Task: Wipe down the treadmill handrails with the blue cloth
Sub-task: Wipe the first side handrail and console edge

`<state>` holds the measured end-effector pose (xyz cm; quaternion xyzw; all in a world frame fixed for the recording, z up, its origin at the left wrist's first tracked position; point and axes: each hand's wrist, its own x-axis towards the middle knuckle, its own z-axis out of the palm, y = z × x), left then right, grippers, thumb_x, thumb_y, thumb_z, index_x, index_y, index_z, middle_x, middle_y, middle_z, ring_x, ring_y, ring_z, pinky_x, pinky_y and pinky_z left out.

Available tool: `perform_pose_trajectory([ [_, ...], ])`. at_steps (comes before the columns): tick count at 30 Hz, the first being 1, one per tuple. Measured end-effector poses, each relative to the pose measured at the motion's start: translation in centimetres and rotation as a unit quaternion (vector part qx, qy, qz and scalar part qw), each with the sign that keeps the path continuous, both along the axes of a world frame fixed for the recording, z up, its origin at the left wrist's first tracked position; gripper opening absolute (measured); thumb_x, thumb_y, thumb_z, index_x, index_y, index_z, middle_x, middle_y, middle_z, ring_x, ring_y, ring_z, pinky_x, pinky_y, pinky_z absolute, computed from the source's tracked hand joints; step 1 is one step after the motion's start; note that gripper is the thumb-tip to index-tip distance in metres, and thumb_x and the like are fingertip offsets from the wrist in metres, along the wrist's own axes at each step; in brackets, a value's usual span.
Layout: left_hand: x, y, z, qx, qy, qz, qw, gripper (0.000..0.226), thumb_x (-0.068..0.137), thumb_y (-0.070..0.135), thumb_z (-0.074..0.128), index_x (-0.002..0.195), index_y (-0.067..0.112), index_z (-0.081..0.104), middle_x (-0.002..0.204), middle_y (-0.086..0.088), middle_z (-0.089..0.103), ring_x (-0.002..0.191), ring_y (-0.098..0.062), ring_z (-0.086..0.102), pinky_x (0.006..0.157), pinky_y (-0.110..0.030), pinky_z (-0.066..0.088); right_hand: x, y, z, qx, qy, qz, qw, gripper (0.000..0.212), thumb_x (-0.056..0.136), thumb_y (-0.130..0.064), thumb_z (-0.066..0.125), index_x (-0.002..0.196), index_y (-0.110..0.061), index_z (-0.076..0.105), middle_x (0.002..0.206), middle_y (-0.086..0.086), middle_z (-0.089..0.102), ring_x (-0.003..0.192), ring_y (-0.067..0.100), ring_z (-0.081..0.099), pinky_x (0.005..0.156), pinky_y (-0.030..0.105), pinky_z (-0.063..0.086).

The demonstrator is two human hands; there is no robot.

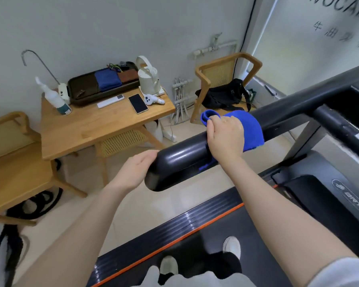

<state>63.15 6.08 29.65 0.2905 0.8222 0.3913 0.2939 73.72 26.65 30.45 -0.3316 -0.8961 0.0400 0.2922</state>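
Blue cloth, blk handrail, tan table.

Right hand grips the bright blue cloth draped over the thick black padded treadmill handrail, with cloth hanging down both sides of the rail. Left hand rests against the handrail's rounded free end, fingers relaxed, just beside the cloth hand. Beyond the handrail stands a light wooden side table carrying a black smartphone and a white kettle.
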Motion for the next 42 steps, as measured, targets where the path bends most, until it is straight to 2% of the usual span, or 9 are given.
perform_pose_trajectory([
  [2,-0.5,-0.7,-0.7,0.023,-0.029,-0.025,0.999,0.034,0.098,0.036,0.032,0.115,0.043,0.060,0.124,0.017,0.060,0.119,-0.005,0.051,0.108,-0.034,0.036,-0.4,-2.8,-0.8,-0.042,0.042,-0.031,0.998,0.037,0.094,-0.023,0.031,0.075,-0.011,0.060,0.068,0.009,0.062,0.083,0.033,0.062,0.079,0.040,0.037],
  [4,-1.0,-0.9,-0.8,0.040,-0.062,-0.048,0.996,0.033,0.097,0.037,0.033,0.116,0.046,0.059,0.125,0.019,0.059,0.121,-0.004,0.050,0.109,-0.034,0.035,-0.8,-6.4,-1.7,-0.066,0.072,-0.055,0.994,0.040,0.093,-0.025,0.031,0.093,-0.008,0.067,0.095,0.012,0.071,0.112,0.034,0.057,0.102,0.046,0.028],
  [11,-0.6,-0.9,-0.5,0.069,-0.099,-0.083,0.989,0.027,0.097,0.020,0.036,0.106,0.026,0.062,0.100,0.010,0.070,0.087,0.000,0.061,0.074,-0.010,0.047,-3.3,-17.8,-4.1,-0.126,0.062,0.003,0.990,0.037,0.089,-0.027,0.031,0.106,-0.016,0.062,0.145,0.005,0.044,0.134,0.028,0.020,0.110,0.046,0.000],
  [14,-0.9,-1.0,-0.7,0.066,-0.107,-0.102,0.987,0.029,0.098,0.030,0.034,0.110,0.032,0.060,0.106,0.006,0.068,0.095,-0.005,0.061,0.090,-0.025,0.048,-2.5,-16.9,-4.1,-0.206,0.100,0.038,0.973,0.048,0.089,-0.029,0.022,0.114,-0.010,0.057,0.155,0.003,0.023,0.142,0.024,0.007,0.111,0.033,-0.016],
  [19,-1.3,-0.8,-1.0,0.069,-0.143,-0.115,0.981,0.038,0.100,0.040,0.028,0.133,0.036,0.045,0.133,0.015,0.054,0.124,0.000,0.047,0.111,-0.035,0.034,-1.8,-12.2,-2.9,-0.293,0.252,-0.093,0.918,0.043,0.091,-0.017,0.026,0.128,-0.007,0.045,0.157,0.005,0.016,0.145,0.024,0.003,0.116,0.047,-0.006],
  [26,-1.3,-0.8,-1.0,0.087,-0.113,-0.131,0.981,0.038,0.101,0.033,0.024,0.133,0.031,0.045,0.128,0.018,0.053,0.123,0.003,0.045,0.104,-0.022,0.033,-1.5,-7.9,-3.1,-0.331,0.380,-0.164,0.848,0.052,0.096,-0.018,0.022,0.147,-0.011,0.019,0.159,0.004,0.004,0.146,0.020,-0.003,0.119,0.044,0.005],
  [33,-0.8,-0.9,-1.2,0.098,-0.090,-0.123,0.984,0.034,0.101,0.032,0.023,0.122,0.030,0.050,0.111,0.024,0.056,0.103,0.018,0.049,0.085,-0.008,0.038,-3.5,-13.0,-4.2,-0.501,0.490,-0.212,0.681,0.020,0.095,-0.035,0.029,0.112,-0.028,0.036,0.123,0.001,0.044,0.114,0.019,0.045,0.100,0.041,0.038],
  [37,-0.3,-1.0,-0.9,0.093,-0.123,-0.098,0.983,0.035,0.101,0.036,0.024,0.125,0.030,0.049,0.111,0.020,0.058,0.100,0.013,0.052,0.077,-0.007,0.043,-4.7,-19.2,-6.0,-0.553,0.454,-0.176,0.676,0.049,0.083,-0.047,0.031,0.124,-0.021,0.032,0.131,0.002,0.040,0.122,0.020,0.040,0.107,0.046,0.034],
  [42,-0.6,-1.3,-1.0,0.097,-0.136,-0.106,0.980,0.035,0.101,0.034,0.027,0.127,0.031,0.050,0.113,0.022,0.060,0.098,0.017,0.056,0.076,-0.002,0.045,-4.0,-18.0,-5.8,-0.520,0.450,-0.167,0.707,0.048,0.086,-0.042,0.028,0.132,-0.026,0.026,0.140,0.003,0.031,0.133,0.021,0.027,0.112,0.047,0.025],
])
